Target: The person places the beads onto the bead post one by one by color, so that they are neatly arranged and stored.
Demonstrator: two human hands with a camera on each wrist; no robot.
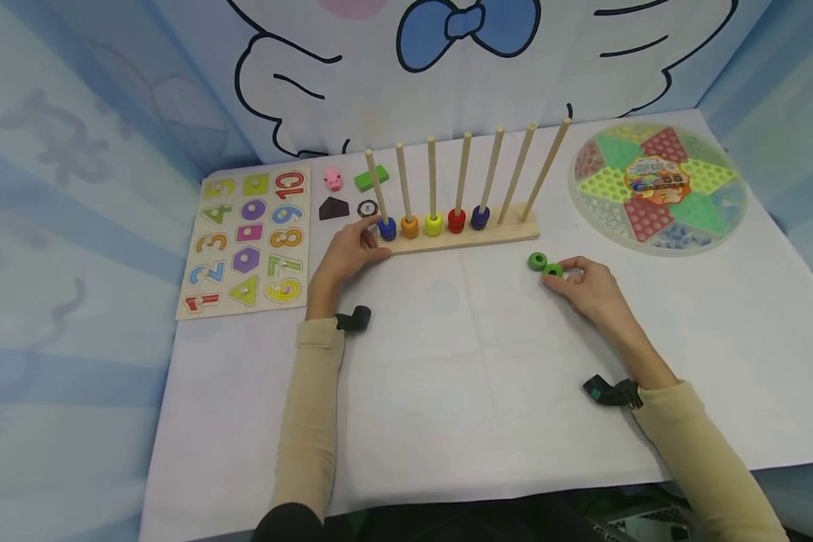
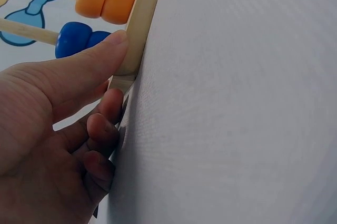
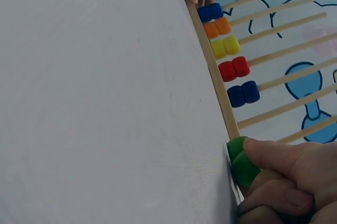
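Note:
A wooden bead rack point(image 1: 508, 229) with several upright pegs stands at the back of the table. Pairs of beads sit low on its pegs: blue point(image 1: 388, 229), orange point(image 1: 409, 227), yellow point(image 1: 433, 224), red point(image 1: 456, 221) and dark blue point(image 1: 480, 217), from left to right. My left hand point(image 1: 348, 254) grips the left end of the base, its thumb beside the blue beads in the left wrist view. My right hand point(image 1: 588, 287) pinches a green bead point(image 1: 552, 271) between thumb and fingers, in front of the rack's right end. Another green bead point(image 1: 537, 261) lies right beside it.
Left of the rack lies a number and shape puzzle board point(image 1: 184, 286). A pink pig point(image 1: 333, 179), a green block point(image 1: 371, 178), a dark block point(image 1: 333, 208) and a round token point(image 1: 367, 208) lie between them. A round game board point(image 1: 657, 188) lies back right.

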